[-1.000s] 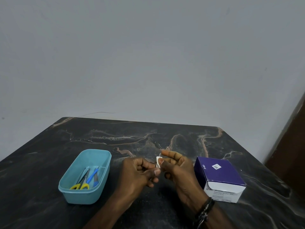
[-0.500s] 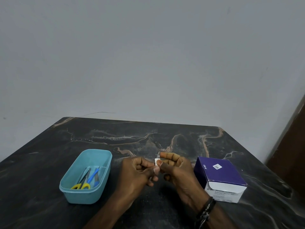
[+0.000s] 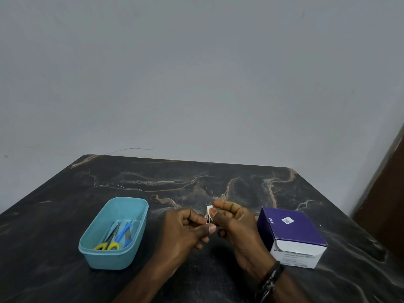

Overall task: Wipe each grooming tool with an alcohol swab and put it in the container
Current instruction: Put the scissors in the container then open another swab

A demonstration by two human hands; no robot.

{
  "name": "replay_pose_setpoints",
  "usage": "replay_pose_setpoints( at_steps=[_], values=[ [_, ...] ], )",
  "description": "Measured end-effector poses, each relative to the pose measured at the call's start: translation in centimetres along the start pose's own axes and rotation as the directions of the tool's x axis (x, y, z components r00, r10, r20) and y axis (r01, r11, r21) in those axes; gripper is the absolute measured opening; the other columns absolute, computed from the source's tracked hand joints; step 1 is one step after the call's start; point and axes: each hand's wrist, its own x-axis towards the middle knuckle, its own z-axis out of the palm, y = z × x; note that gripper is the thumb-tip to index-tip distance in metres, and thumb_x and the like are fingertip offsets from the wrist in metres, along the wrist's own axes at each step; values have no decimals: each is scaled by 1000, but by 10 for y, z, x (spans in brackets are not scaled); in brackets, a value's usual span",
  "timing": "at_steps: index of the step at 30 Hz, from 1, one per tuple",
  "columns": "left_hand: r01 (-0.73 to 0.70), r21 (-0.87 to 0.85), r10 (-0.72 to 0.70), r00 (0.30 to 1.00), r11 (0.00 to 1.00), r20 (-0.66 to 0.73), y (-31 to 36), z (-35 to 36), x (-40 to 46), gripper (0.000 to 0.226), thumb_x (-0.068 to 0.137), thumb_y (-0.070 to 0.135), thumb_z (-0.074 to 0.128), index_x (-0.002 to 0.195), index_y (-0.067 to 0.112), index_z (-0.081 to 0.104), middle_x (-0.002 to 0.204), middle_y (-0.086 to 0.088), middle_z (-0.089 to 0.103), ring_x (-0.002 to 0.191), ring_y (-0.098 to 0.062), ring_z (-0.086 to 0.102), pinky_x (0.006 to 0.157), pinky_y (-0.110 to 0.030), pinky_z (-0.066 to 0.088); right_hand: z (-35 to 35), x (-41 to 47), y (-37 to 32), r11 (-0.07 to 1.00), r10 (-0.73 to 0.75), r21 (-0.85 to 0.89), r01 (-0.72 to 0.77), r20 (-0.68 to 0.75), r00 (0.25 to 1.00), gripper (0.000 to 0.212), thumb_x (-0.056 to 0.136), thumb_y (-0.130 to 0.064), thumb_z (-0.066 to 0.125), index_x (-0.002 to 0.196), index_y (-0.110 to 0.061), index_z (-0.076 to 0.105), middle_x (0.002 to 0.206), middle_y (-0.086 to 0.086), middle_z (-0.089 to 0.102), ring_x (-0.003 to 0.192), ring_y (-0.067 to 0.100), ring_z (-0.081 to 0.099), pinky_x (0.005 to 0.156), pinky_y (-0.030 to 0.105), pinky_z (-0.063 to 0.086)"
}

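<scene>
L hand (image 3: 185, 230) pinches thin metal tool (image 3: 209, 221) | R hand (image 3: 231, 221) pinches swab (image 3: 209, 212), now slid toward tool tip vs 1 s ago | both just right of container (image 3: 135, 215) | wipe ongoing, drop-in pending

I sit at a dark marble-patterned table (image 3: 240, 178) with pale brown veins. Behind it stands a plain grey wall (image 3: 196, 73), where one thin hair-like line (image 3: 129, 149) shows. At the right edge I see a brown wooden panel (image 3: 387, 189).
</scene>
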Motion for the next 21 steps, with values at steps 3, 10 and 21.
replay_pose_setpoints(
  at_steps=[3,10,21],
  values=[
    [-1,25,2,1000,1000,-27,2,-1,0,16,70,1,81,75,-1,67,60,-13,70,52,-19,65,47,-28,51,1,-2,-1,998,8,-60,-5,44,999,23,81,-11,74,103,-11,67,86,9,76,75,18,66,61,29,44],
    [-38,113,41,999,993,-24,2,-1,-1,13,70,4,82,73,4,69,59,-11,70,51,-18,66,46,-26,52,0,-2,-2,998,0,-67,3,38,999,21,82,-7,72,102,-9,66,83,9,76,66,13,64,54,24,43],
    [-66,176,74,997,982,-38,1,-1,-2,13,71,7,82,70,7,69,56,-12,69,49,-21,65,47,-29,51,1,-2,-1,997,18,-71,-14,60,998,22,83,-5,71,104,-8,66,80,7,76,64,13,65,53,23,44]
  ],
)
